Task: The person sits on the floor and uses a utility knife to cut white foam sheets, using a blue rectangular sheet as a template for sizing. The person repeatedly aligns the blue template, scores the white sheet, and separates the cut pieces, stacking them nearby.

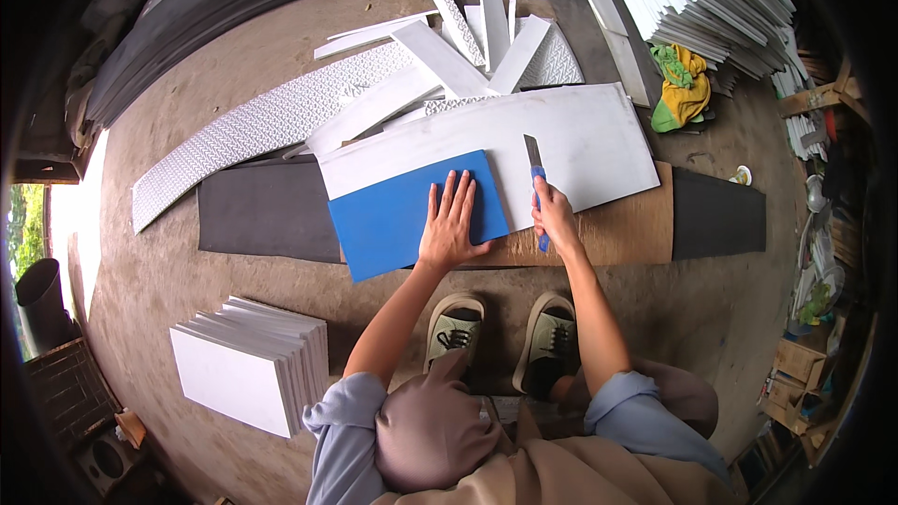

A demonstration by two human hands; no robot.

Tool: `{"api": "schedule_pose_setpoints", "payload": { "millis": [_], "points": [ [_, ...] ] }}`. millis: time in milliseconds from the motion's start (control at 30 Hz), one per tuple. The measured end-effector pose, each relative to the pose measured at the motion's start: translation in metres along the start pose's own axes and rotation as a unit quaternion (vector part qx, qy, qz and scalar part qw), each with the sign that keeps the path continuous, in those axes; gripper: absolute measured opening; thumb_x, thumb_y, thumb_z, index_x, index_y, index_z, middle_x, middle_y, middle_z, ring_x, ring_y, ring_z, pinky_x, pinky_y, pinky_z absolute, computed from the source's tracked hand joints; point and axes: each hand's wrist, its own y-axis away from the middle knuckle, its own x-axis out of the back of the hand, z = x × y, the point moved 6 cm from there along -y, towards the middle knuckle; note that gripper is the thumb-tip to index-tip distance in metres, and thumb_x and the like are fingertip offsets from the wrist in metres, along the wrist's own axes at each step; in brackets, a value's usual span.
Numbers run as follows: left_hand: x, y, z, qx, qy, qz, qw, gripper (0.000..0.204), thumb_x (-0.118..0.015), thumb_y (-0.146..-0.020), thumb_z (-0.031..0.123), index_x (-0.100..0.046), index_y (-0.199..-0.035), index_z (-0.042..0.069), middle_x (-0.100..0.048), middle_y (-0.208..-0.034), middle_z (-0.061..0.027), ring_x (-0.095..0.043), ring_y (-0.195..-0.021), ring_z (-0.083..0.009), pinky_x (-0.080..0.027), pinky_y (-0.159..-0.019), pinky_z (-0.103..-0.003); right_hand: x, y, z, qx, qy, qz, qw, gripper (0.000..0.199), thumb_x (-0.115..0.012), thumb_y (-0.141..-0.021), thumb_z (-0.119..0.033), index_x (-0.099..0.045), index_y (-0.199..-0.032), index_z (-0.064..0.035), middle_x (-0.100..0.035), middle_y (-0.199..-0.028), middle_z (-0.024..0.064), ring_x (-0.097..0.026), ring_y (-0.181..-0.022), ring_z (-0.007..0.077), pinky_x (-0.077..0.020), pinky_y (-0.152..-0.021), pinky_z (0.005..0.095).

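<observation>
My left hand [452, 222] lies flat with fingers stretched on a blue rectangular sheet [374, 224], pressing its right half. Beneath that sheet is a larger white sheet [580, 140], and under both a brown wooden board [617, 234] shows along the near side. In my right hand [554, 215] is a utility knife [535, 168] with a blue handle; its long blade is out and points away from me, above the white sheet. The knife is just right of the blue sheet's edge and apart from it.
White offcut strips [449, 61] are heaped beyond the board, beside a textured white sheet [271, 126]. A stack of white rectangles [248, 365] stands on the floor at near left. Dark sheets [271, 210] lie under the board. Yellow-green cloth [683, 89] and stacked white sheets [711, 0] are at far right.
</observation>
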Motion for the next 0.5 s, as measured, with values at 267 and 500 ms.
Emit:
{"api": "schedule_pose_setpoints", "payload": {
  "millis": [267,500],
  "points": [
    [0.0,0.001,-0.002,0.008,-0.002,0.001,1.0,0.099,-0.061,-0.059,0.053,-0.021,-0.132,0.0,-0.016,-0.14,-0.0124,-0.009,-0.131,-0.0271,-0.007,-0.105,-0.047,-0.019,0.004,0.012,0.112,0.102,-0.077,0.985,0.018,-0.035,-0.09,-0.008,-0.036,-0.108,-0.0044,-0.042,-0.073,0.0035,-0.036,-0.048,0.0056,-0.0341,-0.039,0.0211],
    [-0.002,0.0,-0.003,0.018,-0.005,-0.027,0.999,0.102,-0.066,-0.055,0.049,-0.019,-0.132,0.002,-0.016,-0.14,-0.0113,-0.01,-0.131,-0.0249,-0.007,-0.105,-0.048,-0.053,-0.011,-0.024,0.218,0.416,0.006,0.883,0.031,-0.04,-0.084,-0.009,-0.03,-0.11,0.0045,-0.057,-0.08,0.0225,-0.056,-0.074,0.0398,-0.0474,-0.065,0.0431]
  ]
}}
